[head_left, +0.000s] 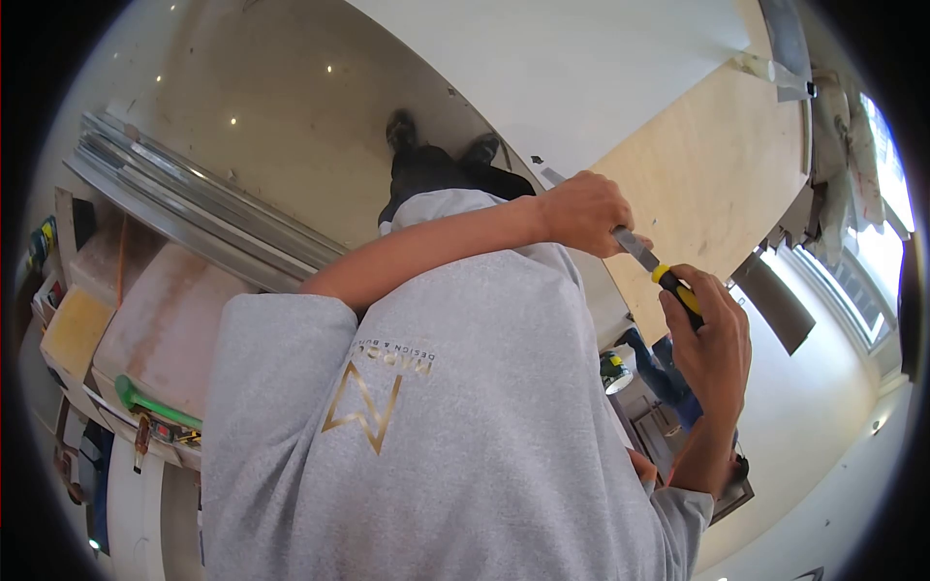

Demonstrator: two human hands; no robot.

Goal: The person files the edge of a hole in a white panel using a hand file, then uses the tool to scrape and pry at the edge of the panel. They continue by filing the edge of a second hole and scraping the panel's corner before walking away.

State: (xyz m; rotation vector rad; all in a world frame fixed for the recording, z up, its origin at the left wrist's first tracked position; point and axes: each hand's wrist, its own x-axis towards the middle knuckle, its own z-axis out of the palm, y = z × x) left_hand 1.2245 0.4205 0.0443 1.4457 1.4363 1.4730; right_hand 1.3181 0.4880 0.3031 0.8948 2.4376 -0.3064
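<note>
A flat file (637,250) with a black and yellow handle slants across the space in front of my chest. My right hand (715,324) is closed around the handle. My left hand (586,211) reaches across my body and wraps over the metal blade, hiding its middle; a grey tip shows past the knuckles. Under and beyond my left hand lie a white panel (572,87) and a pale wood board (717,155). The file and my left hand overlap the near edge of these sheets in this view.
Long metal profiles (208,198) lie on the floor at left. Beside me stands a dusty bench surface (170,320) with a green-handled tool (150,402). A person in blue (668,378) is in the right background, near a green tin (613,372).
</note>
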